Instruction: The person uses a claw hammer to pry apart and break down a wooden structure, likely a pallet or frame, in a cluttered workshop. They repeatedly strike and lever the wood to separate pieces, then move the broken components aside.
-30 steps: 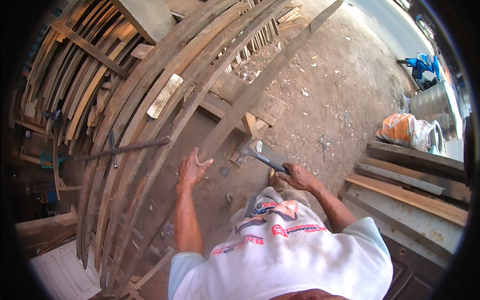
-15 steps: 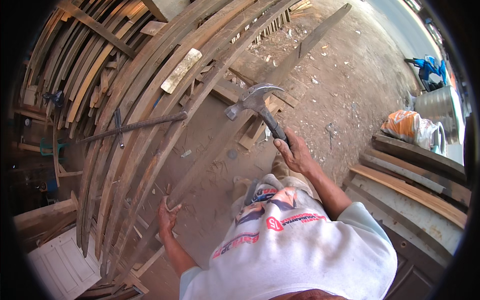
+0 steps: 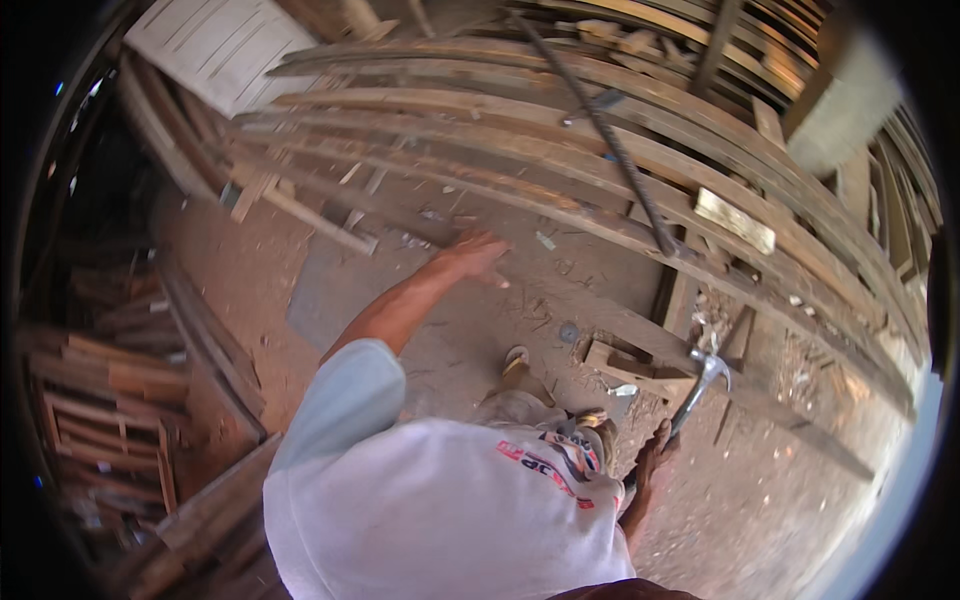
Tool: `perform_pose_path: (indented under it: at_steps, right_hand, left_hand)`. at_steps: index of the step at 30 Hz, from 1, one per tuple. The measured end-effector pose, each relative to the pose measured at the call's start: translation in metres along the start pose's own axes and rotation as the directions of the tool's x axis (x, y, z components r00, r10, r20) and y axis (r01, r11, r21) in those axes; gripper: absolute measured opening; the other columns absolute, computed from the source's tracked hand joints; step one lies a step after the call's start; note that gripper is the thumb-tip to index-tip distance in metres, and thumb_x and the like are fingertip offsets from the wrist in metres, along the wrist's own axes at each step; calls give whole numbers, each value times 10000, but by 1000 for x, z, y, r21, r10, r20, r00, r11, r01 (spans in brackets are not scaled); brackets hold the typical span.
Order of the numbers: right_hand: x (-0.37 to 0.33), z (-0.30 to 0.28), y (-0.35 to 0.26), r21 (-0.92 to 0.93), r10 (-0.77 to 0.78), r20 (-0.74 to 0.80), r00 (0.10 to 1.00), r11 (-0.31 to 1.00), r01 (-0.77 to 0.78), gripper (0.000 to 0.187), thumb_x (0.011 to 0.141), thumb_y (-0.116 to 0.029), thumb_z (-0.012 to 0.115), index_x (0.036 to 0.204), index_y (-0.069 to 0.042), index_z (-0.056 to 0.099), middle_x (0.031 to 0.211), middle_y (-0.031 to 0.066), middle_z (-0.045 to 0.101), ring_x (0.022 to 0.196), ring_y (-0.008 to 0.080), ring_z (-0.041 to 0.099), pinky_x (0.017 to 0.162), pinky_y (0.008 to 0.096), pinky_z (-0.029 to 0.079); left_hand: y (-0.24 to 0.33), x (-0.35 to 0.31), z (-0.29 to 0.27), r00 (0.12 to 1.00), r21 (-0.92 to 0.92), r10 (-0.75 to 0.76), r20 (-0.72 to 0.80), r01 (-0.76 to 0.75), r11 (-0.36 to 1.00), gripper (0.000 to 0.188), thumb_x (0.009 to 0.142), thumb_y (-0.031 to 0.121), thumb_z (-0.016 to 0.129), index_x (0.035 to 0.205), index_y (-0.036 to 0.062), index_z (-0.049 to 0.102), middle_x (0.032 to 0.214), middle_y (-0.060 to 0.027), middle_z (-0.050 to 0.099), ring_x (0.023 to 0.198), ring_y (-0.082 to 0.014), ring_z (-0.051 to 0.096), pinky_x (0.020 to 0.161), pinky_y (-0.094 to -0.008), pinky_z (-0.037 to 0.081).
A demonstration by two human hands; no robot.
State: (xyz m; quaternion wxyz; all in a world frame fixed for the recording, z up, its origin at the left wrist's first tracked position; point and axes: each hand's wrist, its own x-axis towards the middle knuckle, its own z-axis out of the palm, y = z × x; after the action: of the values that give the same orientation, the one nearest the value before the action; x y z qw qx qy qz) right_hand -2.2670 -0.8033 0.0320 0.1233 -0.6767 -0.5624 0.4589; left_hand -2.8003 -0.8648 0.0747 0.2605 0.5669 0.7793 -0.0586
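Note:
A claw hammer (image 3: 688,408) is in my right hand (image 3: 655,450), gripped by its dark handle with the metal head up and away from me. My left hand (image 3: 475,257) reaches out with its fingers spread, over a long wooden plank (image 3: 790,422). The plank slants from the far left to the right, and the hammer head is over it. Whether my left fingers touch the plank I cannot tell, as the picture is blurred there. Under the plank, beside the hammer, is a small wooden support frame (image 3: 640,372).
Several long curved beams (image 3: 450,170) run across the far side. A dark metal bar (image 3: 620,160) and a pale wood block (image 3: 735,220) lie on them. A white panelled door (image 3: 220,50) is at the far left. Stacked timber (image 3: 120,375) stands at left. Wood scraps litter the ground.
The view has swung to the left. My left hand has come off the plank's edge and its fingers have spread. The hammer, still in my right hand, is lower at the right.

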Motion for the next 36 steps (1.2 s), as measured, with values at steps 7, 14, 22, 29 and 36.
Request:
perform_pose_path:
  at_steps: [7, 14, 22, 29, 36]
  right_hand:
    - [26, -44, 32, -128, -200, 150, 968, 967, 220, 822, 1051, -672, 450, 1250, 116, 577, 828, 249, 581, 740, 396, 553, 718, 539, 443]
    - [44, -64, 34, -29, -273, 208, 939, 958, 285, 662, 1066, -616, 497, 1004, 39, 569, 682, 94, 511, 592, 212, 520, 560, 432, 435]
    - [6, -51, -3, 122, -175, 9, 985, 977, 172, 535, 1087, -553, 506, 884, -57, 514, 623, -11, 428, 500, 95, 417, 443, 300, 350]
    - [-17, -23, -57, -189, -87, -29, 996, 979, 80, 523, 1067, -458, 567, 1012, 61, 601, 816, 318, 624, 770, 417, 632, 749, 528, 481]
    - [-34, -3, -69, -96, -10, -69, 998, 995, 3, 607, 1055, -553, 543, 1062, 50, 613, 874, 303, 653, 871, 450, 669, 786, 518, 498]
  left_hand:
    - [5, -19, 51, 979, 92, -99, -180, 117, 989, 869, 776, 429, 896, 1485, 118, 503, 1441, -189, 587, 1421, -378, 481, 1202, -551, 310]
    - [25, -15, 24, 978, 7, -209, -22, 209, 978, 862, 745, 309, 940, 1476, 109, 528, 1430, -170, 615, 1409, -385, 495, 1205, -511, 346]
    - [21, 29, -43, 923, -59, -242, 297, 271, 961, 974, 687, 279, 979, 1536, 114, 530, 1541, -149, 565, 1415, -375, 536, 1118, -517, 474]
    - [-9, 68, -41, 852, 2, -153, 501, 176, 984, 1303, 482, 421, 1035, 1538, -71, 452, 1607, -254, 450, 1502, -371, 429, 1239, -423, 362]
    - [-22, 96, -39, 862, -93, 20, 506, 31, 995, 1454, 382, 545, 1032, 1521, -132, 432, 1575, -305, 461, 1494, -382, 437, 1235, -420, 364]
